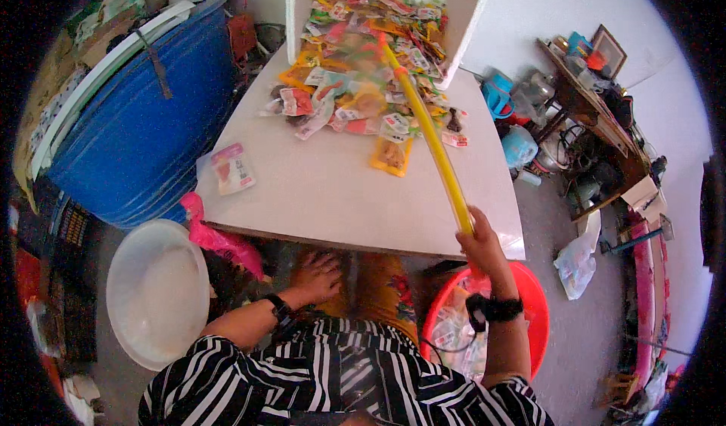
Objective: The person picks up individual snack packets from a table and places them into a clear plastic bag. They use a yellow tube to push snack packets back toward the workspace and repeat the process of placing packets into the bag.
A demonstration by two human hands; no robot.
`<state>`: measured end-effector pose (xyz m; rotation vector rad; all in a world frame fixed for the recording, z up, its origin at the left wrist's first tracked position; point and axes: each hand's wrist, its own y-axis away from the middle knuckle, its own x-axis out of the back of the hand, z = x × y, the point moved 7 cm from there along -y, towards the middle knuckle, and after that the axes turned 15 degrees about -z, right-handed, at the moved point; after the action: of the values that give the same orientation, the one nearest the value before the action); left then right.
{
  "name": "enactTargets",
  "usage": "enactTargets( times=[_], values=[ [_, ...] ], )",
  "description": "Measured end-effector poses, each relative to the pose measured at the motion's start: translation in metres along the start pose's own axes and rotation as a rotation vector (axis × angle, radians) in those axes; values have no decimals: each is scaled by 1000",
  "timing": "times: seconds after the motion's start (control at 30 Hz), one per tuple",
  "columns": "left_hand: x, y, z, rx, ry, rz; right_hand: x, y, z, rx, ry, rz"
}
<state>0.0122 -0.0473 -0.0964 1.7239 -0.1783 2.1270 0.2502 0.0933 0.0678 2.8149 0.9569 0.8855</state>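
My right hand [482, 242] is closed around the lower end of a yellow stick [434, 142] with an orange-red far end. That end reaches into a pile of small sealed food packets [363, 94], which spills from a white foam box [468, 35] lying on its side on the table. My left hand [320, 276] rests on my thigh below the table edge, fingers apart, holding nothing. One yellow packet [391, 155] lies at the front of the pile. A pink and white packet [233, 168] lies apart at the left of the white table [317, 199].
A red tub [539, 318] holding packets stands right of my legs, a whitish basin [156, 295] at the left. Pink plastic [227, 244] hangs at the table's left corner. A big blue barrel [153, 120] flanks the table; a cluttered wooden shelf [595, 120] stands right.
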Motion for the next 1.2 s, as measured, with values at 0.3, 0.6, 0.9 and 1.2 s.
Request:
enactTargets(
  times=[0.3, 0.6, 0.9, 1.2],
  values=[
    [5, 3, 2, 14, -12, 19, -21, -51, 6, -99, 284, -155],
    [1, 1, 5, 14, -76, 31, -39, 55, 33, -171, 294, -149],
    [20, 6, 9, -38, -22, 132, -21, 99, -5, -91, -237, -23],
    [17, 9, 7, -45, -65, 268, -50, -58, -64, 77, 76, -200]
  ],
)
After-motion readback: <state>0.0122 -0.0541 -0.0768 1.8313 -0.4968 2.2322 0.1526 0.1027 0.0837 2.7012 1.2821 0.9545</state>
